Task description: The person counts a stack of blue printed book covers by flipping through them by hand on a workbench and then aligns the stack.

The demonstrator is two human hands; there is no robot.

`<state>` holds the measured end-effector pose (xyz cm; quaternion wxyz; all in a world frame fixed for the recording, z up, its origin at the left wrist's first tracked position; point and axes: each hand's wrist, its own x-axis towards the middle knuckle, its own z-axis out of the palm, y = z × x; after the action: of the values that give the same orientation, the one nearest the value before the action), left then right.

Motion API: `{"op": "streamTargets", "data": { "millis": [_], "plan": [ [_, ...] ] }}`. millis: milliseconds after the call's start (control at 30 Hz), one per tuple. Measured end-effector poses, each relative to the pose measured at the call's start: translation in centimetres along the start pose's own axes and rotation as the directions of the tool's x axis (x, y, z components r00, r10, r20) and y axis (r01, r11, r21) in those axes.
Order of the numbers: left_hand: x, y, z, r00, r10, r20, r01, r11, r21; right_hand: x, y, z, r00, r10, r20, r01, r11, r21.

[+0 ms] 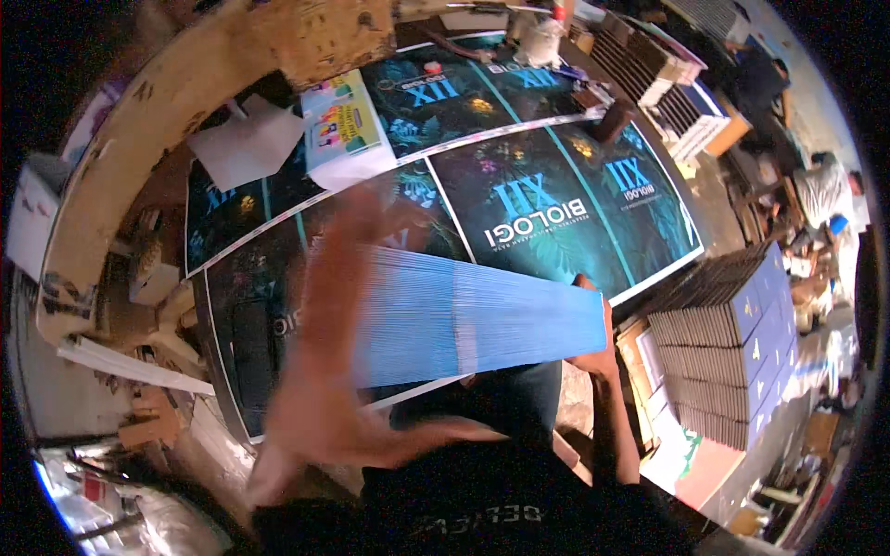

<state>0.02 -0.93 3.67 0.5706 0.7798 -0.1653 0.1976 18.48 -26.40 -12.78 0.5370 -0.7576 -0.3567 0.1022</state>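
A thick stack of blue-edged sheets [519, 310], with a paler band across its middle, spans the near side of the table. My right hand [591, 357] is closed round the stack's right end, fingers at its far edge. My left hand [348, 287] is smeared by motion over the left part of the stack, hiding that end. Whether it touches the stack cannot be made out. Under the stack lie large dark teal printed cover sheets [519, 185] with plant pictures and light blue lettering, covering the table.
A yellow-and-white stack of booklets [348, 134] and a loose white sheet [246, 144] lie at the far left. Tall stacks of purple-covered books [714, 347] stand at the right, more stacked books [649, 69] at the far right. Other people [830, 199] are beyond. A white plastic chair [171, 324] stands left.
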Motion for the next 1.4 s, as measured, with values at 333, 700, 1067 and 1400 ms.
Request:
{"op": "streamTargets", "data": {
  "millis": [333,700,1067,1400],
  "plan": [
    [-1.2,-5.9,5.1,0.958,-0.279,0.073,0.004,0.267,0.964,1.2,-3.9,-3.5,0.979,-0.203,0.034,0.199,0.975,0.100],
    [-1.8,-6.7,5.8,0.985,-0.169,-0.020,0.076,0.334,0.939,1.9,-14.6,3.3,0.889,-0.088,0.449,0.411,0.587,-0.698],
    [-2.8,-6.5,2.7,0.984,-0.157,-0.087,0.136,0.334,0.933,1.7,-12.3,4.0,0.929,-0.260,0.265,0.371,0.635,-0.678],
    [-2.6,-8.0,1.7,0.994,-0.096,-0.055,0.082,0.302,0.950,1.9,-11.8,3.2,0.910,-0.271,0.313,0.414,0.600,-0.684]
  ]
}}
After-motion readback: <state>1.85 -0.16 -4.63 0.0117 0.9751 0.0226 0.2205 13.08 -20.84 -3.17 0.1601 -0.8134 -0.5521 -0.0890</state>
